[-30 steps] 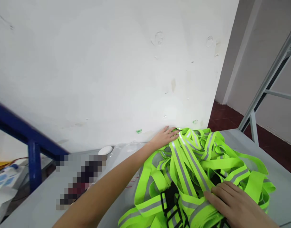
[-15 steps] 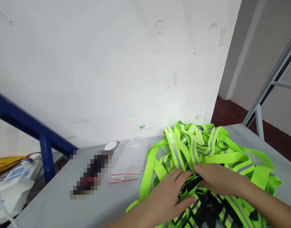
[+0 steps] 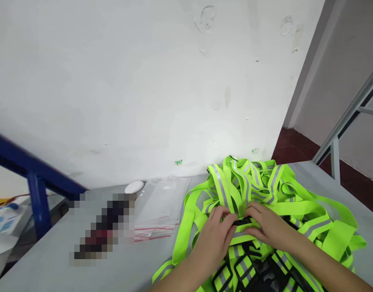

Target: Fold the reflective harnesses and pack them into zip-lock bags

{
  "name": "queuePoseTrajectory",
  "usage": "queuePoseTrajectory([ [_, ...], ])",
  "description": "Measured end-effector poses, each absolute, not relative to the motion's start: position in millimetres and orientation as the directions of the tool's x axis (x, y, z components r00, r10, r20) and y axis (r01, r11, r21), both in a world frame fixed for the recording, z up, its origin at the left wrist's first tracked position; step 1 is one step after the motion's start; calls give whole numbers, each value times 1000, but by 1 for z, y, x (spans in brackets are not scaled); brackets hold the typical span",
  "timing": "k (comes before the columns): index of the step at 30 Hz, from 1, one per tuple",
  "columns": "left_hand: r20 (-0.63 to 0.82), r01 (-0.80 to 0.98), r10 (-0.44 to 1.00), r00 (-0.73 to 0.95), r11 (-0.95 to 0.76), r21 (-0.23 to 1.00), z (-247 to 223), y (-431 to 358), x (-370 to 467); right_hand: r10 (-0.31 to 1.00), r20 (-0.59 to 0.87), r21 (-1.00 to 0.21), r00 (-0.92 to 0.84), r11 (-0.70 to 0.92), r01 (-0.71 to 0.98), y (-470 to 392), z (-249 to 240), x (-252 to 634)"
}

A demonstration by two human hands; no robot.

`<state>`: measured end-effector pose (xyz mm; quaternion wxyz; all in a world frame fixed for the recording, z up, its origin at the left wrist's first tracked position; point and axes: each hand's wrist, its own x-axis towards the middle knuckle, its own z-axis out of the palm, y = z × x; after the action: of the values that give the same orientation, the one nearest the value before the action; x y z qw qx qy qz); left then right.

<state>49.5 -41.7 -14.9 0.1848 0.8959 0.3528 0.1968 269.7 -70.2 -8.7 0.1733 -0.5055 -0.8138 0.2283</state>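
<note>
A large tangled heap of neon-yellow straps (image 3: 223,186) with grey reflective stripes and black edging lies on the grey table (image 3: 128,267). Both hands are at its middle, close together. My left hand (image 3: 218,231) pinches a black-edged piece of strap between thumb and fingers. From the other side, my right hand (image 3: 264,225) is closed on the same black-edged part. Below the hands, black buckles and small strap squares (image 3: 245,269) show among the bands.
Clear zip bags (image 3: 160,202) with red seals, a white oval object (image 3: 134,187) and a pixelated item (image 3: 104,227) lie left of the heap. A white wall stands behind. Blue (image 3: 38,202) and grey (image 3: 335,158) metal frames flank the table.
My left hand's fingers have closed and both hands now pinch the black-edged strap. More squares and buckles show below them. The view has shifted slightly.
</note>
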Motion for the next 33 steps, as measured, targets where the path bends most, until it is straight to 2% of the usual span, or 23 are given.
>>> queuePoseTrajectory([
  [3,309,532,555,772,-831,162,-19,-46,53,839,121,-452,-531,523,723,-72,-12,272],
  [6,277,549,539,795,-834,45,-16,-50,57,821,81,-472,-565,531,704,-74,-8,273],
  [8,251,579,579,776,-812,82,-11,-51,58,835,41,-529,-548,484,697,-75,-4,276],
  [13,185,494,575,797,-797,347,3,-52,47,819,-65,-648,-570,400,648,-72,0,286],
  [16,135,487,587,798,-761,429,5,-55,38,806,-74,-706,-588,374,602,-69,0,292],
  [22,119,494,612,782,-724,481,1,-52,31,877,-44,-775,-478,272,571,-62,-6,297],
  [27,157,565,718,678,-646,513,-6,-48,37,921,-21,-812,-390,212,544,-54,-10,291],
  [30,129,646,801,584,-555,524,-10,-45,48,939,51,-807,-340,239,540,-49,-14,285],
  [33,100,682,858,503,-465,565,-13,-41,57,943,182,-728,-277,319,607,-46,-20,280],
])
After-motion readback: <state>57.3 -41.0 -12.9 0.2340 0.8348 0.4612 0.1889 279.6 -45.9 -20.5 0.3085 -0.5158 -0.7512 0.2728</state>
